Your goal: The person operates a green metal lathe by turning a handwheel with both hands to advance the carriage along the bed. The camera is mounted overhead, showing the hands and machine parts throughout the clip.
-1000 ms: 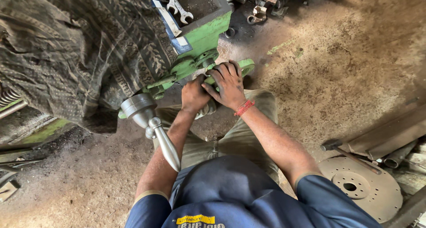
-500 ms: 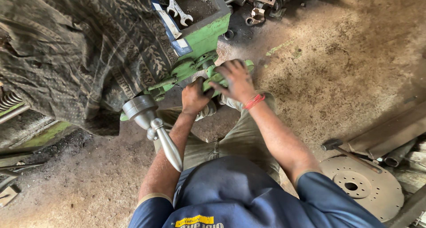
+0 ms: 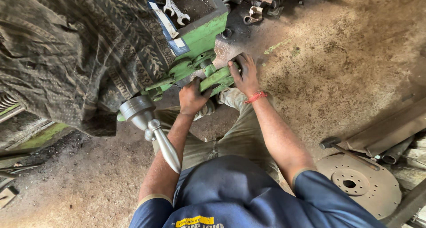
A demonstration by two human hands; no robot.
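While the head camera looks straight down, a green tray (image 3: 208, 30) at the top of the frame holds two open-ended wrenches (image 3: 174, 8) and a flat blue-and-white strip (image 3: 166, 26) leaning over its near wall. Below that tray, the green lever arm (image 3: 213, 79) juts out of the machine, and both hands are on it: the left hand (image 3: 193, 97) has its fingers curled tight around the lower end, the right hand (image 3: 244, 75) is clamped over the upper end beside a green knuckle joint (image 3: 202, 61), a red band on that wrist. Left of the hands, a grey metal handle (image 3: 153, 128) with a tapered grip sticks out toward the camera, close alongside the left forearm. A dark patterned cloth (image 3: 66, 46) drapes the machine's whole left side. Off to the right, well apart, a round perforated metal disc (image 3: 359, 183) lies on the dirt floor (image 3: 337, 68) with a hammer (image 3: 344, 148) just above it. Open ground stretches right of the hands; the machine crowds the left.
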